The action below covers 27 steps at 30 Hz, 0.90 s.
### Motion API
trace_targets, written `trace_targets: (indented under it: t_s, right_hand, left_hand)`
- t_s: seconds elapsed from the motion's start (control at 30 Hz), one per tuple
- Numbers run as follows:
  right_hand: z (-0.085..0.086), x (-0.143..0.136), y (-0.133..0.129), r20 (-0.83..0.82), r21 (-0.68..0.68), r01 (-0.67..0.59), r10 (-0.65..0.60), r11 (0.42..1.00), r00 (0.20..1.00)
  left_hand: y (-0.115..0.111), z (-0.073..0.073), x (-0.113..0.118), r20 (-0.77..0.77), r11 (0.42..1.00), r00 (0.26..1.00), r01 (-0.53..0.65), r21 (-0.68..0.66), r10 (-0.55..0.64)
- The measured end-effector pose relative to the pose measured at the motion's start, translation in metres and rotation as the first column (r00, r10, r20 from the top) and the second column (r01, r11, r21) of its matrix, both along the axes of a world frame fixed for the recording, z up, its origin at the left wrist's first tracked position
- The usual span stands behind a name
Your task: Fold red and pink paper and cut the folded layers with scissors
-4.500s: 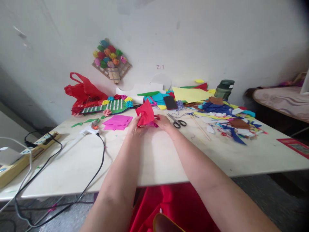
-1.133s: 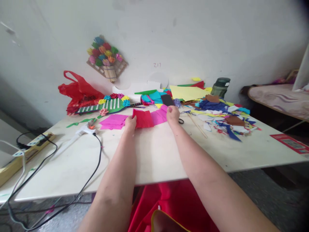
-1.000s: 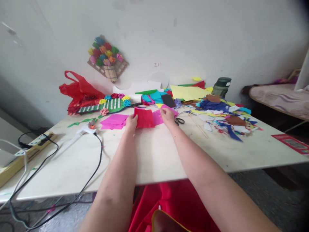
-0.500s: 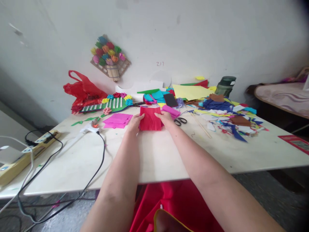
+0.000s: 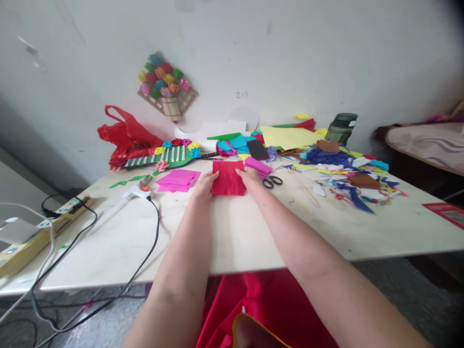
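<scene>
A red square of paper (image 5: pixel 228 179) is held up between both hands, just above the white table. My left hand (image 5: pixel 206 183) pinches its left edge, thumb on the front and the other fingers mostly behind. On the opposite edge, my right hand (image 5: pixel 251 178) grips the paper in the same way. Several pink sheets (image 5: pixel 177 180) lie left of my left hand. Another pink piece (image 5: pixel 258 166) is just behind my right hand, and black-handled scissors (image 5: pixel 272 181) rest to its right.
A glue gun (image 5: pixel 137 191) with a black cord lies left, near a power strip (image 5: pixel 36 241). Behind are a red bag (image 5: pixel 126 133), a phone (image 5: pixel 257 150) and yellow paper (image 5: pixel 286 138). Coloured scraps (image 5: pixel 362 181), a wooden stick (image 5: pixel 304 188) and a green bottle (image 5: pixel 341 128) are right.
The camera view has shifted slightly, moving the whole scene a little to the right. Both hands still hold the red paper, which looks slightly flatter.
</scene>
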State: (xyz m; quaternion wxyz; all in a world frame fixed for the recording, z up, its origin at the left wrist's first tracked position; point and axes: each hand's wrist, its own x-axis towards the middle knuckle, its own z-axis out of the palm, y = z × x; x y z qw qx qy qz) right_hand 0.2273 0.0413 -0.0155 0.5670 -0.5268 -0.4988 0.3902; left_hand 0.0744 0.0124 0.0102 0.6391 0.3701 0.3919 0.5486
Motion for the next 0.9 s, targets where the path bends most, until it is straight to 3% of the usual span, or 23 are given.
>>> trace_targets:
  t_s: [0.2, 0.7, 0.9]
  right_hand:
    - [-0.003, -0.003, 0.001, 0.024, -0.059, 0.043, -0.042, 0.997, 0.999]
    - [-0.006, -0.005, 0.001, 0.052, -0.048, 0.089, -0.087, 0.995, 0.995]
    - [-0.008, -0.004, 0.003, 0.059, -0.074, 0.121, -0.117, 0.99, 0.991]
  left_hand:
    - [-0.001, 0.001, 0.001, -0.025, 0.999, 1.0, -0.017, -0.031, 0.017]
    - [0.011, -0.008, -0.003, -0.006, 0.995, 1.0, -0.012, -0.094, 0.011]
    - [0.012, -0.01, -0.003, 0.029, 0.998, 0.999, -0.02, -0.062, 0.022]
